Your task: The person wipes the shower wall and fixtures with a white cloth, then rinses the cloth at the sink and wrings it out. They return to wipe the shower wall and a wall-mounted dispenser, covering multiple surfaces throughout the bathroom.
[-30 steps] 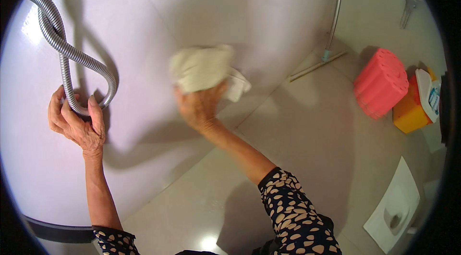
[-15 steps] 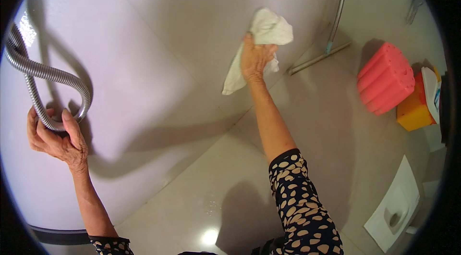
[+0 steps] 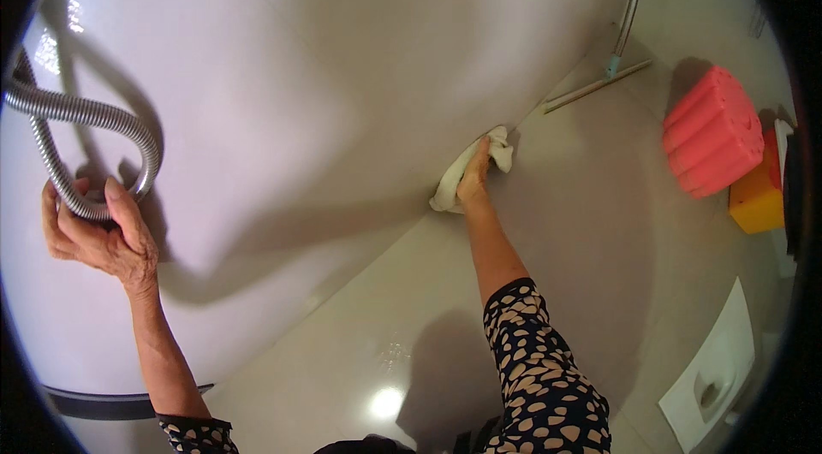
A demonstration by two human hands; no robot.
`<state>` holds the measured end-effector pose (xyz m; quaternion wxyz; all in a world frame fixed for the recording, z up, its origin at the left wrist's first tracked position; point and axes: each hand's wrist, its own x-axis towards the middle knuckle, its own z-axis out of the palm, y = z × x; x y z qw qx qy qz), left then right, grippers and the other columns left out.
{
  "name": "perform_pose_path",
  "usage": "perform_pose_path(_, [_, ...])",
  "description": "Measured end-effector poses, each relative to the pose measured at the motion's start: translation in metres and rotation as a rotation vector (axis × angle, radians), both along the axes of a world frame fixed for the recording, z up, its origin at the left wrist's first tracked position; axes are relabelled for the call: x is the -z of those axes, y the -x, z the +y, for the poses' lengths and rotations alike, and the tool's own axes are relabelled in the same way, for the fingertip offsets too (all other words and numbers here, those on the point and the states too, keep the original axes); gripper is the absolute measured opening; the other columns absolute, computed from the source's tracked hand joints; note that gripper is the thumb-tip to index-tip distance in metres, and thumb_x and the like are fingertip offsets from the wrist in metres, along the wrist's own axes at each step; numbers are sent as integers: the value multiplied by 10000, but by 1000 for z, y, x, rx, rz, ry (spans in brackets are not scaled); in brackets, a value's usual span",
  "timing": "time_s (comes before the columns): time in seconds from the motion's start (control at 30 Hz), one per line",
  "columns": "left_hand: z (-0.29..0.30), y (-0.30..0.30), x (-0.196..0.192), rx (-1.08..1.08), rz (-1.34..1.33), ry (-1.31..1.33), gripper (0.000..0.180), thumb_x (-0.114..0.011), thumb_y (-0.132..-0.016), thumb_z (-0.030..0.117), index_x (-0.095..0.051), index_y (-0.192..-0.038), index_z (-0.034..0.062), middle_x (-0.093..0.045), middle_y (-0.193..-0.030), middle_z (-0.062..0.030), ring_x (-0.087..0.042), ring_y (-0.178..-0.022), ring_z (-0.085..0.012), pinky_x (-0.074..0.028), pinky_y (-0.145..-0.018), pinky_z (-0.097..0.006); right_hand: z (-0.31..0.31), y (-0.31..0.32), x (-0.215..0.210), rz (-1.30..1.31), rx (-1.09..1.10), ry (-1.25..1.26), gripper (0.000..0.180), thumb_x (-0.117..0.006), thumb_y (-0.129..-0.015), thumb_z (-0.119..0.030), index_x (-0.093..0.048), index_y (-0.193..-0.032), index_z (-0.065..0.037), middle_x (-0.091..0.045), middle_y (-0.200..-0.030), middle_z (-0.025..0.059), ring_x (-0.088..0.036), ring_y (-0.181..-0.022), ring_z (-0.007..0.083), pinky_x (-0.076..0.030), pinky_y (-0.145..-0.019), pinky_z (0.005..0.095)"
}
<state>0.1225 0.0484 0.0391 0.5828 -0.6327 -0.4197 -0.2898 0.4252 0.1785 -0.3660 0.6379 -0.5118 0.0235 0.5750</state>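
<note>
Right hand (image 3: 473, 183): arm stretched forward and down, fingers closed over a white cloth (image 3: 462, 173), pressing it where the wall (image 3: 360, 69) meets the floor (image 3: 548, 223). The cloth is bunched; one end pokes out above the fingertips, the other trails toward the lower left along the base of the wall. The sleeve on this arm is dark with pale spots.

Left hand (image 3: 96, 231): raised against the wall at the left side of the view, fingers curled round the lower bend of a ribbed metal shower hose (image 3: 103, 116). The thumb stands up beside the loop. The hose runs in from the left edge, curves to the right, then drops back into the hand.

Wall: pale, glossy, with shadows of arm and hose on it. A dark strip (image 3: 103, 403) crosses the wall near the lower left.

Floor: light tiles, with a bright lamp reflection near the lower middle.

Further out, well apart from both hands: a squeegee (image 3: 612, 69) with a long handle leans in the far corner, its blade on the floor. To the right, a pink ribbed sponge (image 3: 712, 133) rests just beside an orange block (image 3: 758, 197). A white squat toilet pan (image 3: 711, 368) is set in the floor at lower right.
</note>
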Motion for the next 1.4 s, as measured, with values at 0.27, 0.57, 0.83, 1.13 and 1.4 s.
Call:
perform_pose_path(0.27, [1,-33,-9,49,28,-116,332,-664,-808,241,-544,-1022,17,-525,-1194,-115,-376,-1164,-251,-251,-954,-387,-3,73,-135,-895,-132,-310,710,-531,-867,-422,-278,-1356,27,-253,-1404,230,-234,-1283,423,-178,-1037,531])
perform_pose_path(0.57, [-2,-46,-12,90,38,-226,319,-661,-821,253,-553,-1012,21,-538,-1183,-107,-404,-1151,-242,-254,-951,-393,-63,128,-221,-1741,227,-1415,609,-581,-792,-130,-355,-1347,-20,-291,-1391,224,-128,-1342,456,-156,-1014,708])
perform_pose_path(0.83, [1,-33,-12,74,57,-195,345,-651,-832,287,-547,-1022,18,-554,-1153,-96,-403,-1157,-243,-252,-953,-403,7,72,-110,-1026,33,-493,479,-520,-877,-272,-434,-1276,-21,-363,-1330,194,-342,-1219,341,-167,-1056,512])
perform_pose_path(1.13, [0,-37,-12,68,52,-183,359,-663,-823,271,-540,-1039,12,-535,-1180,-114,-387,-1163,-254,-247,-962,-402,5,73,-27,277,11,-28,756,-530,-851,-451,-187,-1431,-109,-266,-1447,131,-301,-1295,287,-217,-1071,429])
perform_pose_path(1.4, [-9,-62,-17,77,62,-261,339,-655,-820,275,-544,-1013,19,-526,-1197,-111,-388,-1163,-235,-240,-959,-380,-25,137,-149,-987,-13,-398,592,-523,-878,-312,-348,-1340,14,-345,-1379,199,-326,-1244,360,-218,-1049,472])
